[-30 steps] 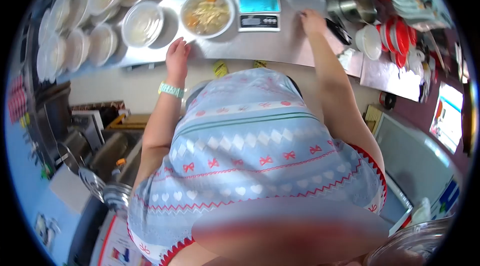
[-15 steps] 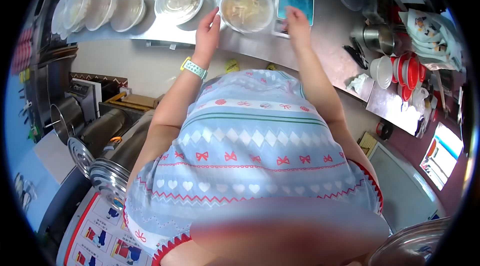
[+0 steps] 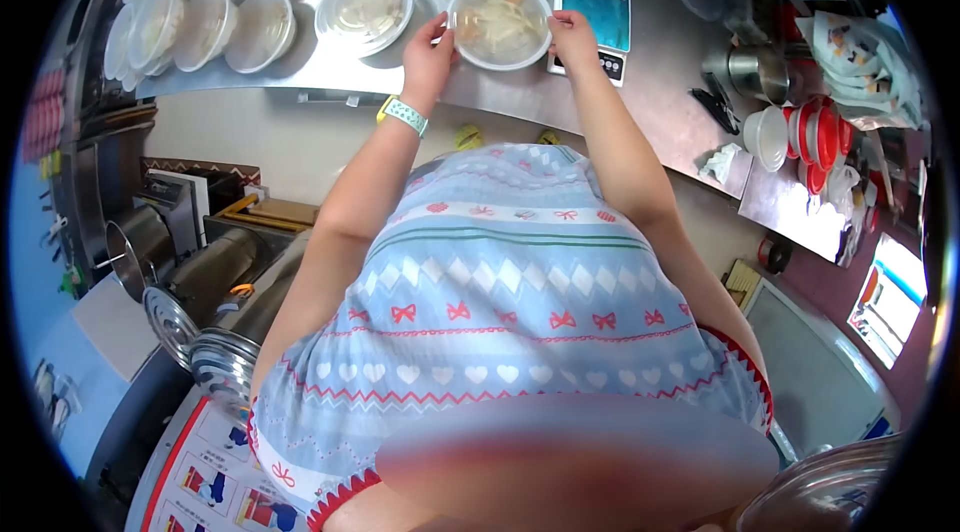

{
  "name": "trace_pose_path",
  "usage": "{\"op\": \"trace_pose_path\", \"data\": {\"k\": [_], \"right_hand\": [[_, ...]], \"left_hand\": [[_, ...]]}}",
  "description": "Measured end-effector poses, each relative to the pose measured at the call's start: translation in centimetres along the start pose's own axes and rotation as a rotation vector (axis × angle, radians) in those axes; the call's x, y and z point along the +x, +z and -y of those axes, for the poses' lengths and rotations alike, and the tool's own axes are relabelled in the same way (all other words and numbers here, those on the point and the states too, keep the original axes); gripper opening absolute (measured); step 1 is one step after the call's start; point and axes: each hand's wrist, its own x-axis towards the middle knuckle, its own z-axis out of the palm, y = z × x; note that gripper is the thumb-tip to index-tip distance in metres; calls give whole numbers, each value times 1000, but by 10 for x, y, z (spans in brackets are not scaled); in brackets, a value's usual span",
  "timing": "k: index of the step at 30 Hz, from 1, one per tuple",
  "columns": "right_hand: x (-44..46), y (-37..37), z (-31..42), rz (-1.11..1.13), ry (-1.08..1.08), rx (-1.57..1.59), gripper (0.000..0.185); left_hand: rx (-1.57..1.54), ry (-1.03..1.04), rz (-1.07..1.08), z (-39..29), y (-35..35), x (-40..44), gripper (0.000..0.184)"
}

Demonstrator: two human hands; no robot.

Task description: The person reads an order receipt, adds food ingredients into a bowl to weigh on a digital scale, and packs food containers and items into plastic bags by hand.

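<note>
A round clear plastic bowl point(image 3: 500, 24) with pale strips and orange pieces inside stands on the steel counter. A clear lid appears to lie over its rim, though whether it is pressed down I cannot tell. My left hand point(image 3: 430, 54) holds the bowl's left edge between thumb and fingers. On the opposite edge, my right hand point(image 3: 574, 38) pinches the rim with its fingers closed. Just left of my left hand sits another lidded bowl point(image 3: 364, 10). A kitchen scale point(image 3: 595, 14) with a blue-green top lies right behind my right hand.
Several filled plastic bowls point(image 3: 207, 27) crowd the counter's left end, some stacked. To the right are a black-handled tool point(image 3: 713, 110), a crumpled white cloth point(image 3: 720, 164), a metal pot point(image 3: 757, 75) and red and white bowls point(image 3: 815, 137). The counter's front edge point(image 3: 500, 110) runs before me.
My right hand has moved left from over the scale to the bowl's right rim. The clear lid, earlier offset to the right, now lines up with the bowl. My left hand has closed in on the left rim.
</note>
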Motion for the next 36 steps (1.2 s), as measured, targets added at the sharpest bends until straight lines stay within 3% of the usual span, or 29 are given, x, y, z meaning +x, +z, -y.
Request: {"op": "trace_pose_path", "data": {"k": [4, 5, 6, 7, 8, 9, 10, 11, 13, 15, 19, 22, 23, 24, 28, 30, 31, 32, 34, 36], "right_hand": [[7, -4, 1, 97, -32, -33, 30], [-8, -9, 19, 51, -253, -353, 35], [-1, -1, 18, 44, -271, -351, 35], [4, 9, 13, -56, -548, -443, 38], [9, 17, 8, -154, -816, -534, 41], [9, 23, 16, 4, -783, -518, 44], [8, 30, 23, 7, -776, -520, 44], [8, 37, 34, 36, -846, -681, 44], [12, 43, 50, 67, -917, -839, 45], [20, 47, 62, 168, -878, -995, 48], [20, 48, 60, 300, -715, -991, 49], [37, 44, 59, 282, -828, -943, 50], [40, 40, 45, 181, -823, -774, 49], [40, 35, 37, 88, -810, -607, 48], [38, 17, 9, 108, -690, -352, 43], [43, 20, 10, 259, -231, 42, 38], [47, 24, 12, 256, -227, 45, 38], [50, 29, 13, 245, -96, 189, 36], [58, 29, 13, 227, 50, 334, 35], [69, 25, 17, 344, 106, 288, 35]], "left_hand": [[127, -2, 72, -3, -7, 2, 39], [451, 347, 4, -4, -6, 2, 43], [770, 710, -78, -9, -6, 11, 47], [710, 672, 34, -9, -3, 13, 64], [708, 677, 29, -18, 3, 15, 64], [881, 787, 97, -27, 9, 15, 78], [1054, 894, 170, -35, 15, 13, 92], [1053, 889, 174, -38, 19, 10, 92], [1219, 860, 236, -42, 22, 9, 118], [1219, 837, 240, -40, 20, 14, 123], [1281, 791, 248, -37, 22, 11, 130], [1240, 773, 265, -41, 20, 13, 130], [1152, 829, 226, -38, 17, 15, 115], [1149, 835, 224, -38, 14, 19, 115], [916, 821, 154, -25, 17, 45, 81], [761, 774, 170, -22, 23, 71, 58], [716, 701, 132, -24, 24, 84, 47], [718, 697, 140, -25, 25, 96, 47], [408, 28, 255, -23, 24, 111, 44], [496, 56, 320, -24, 19, 116, 38]]}}
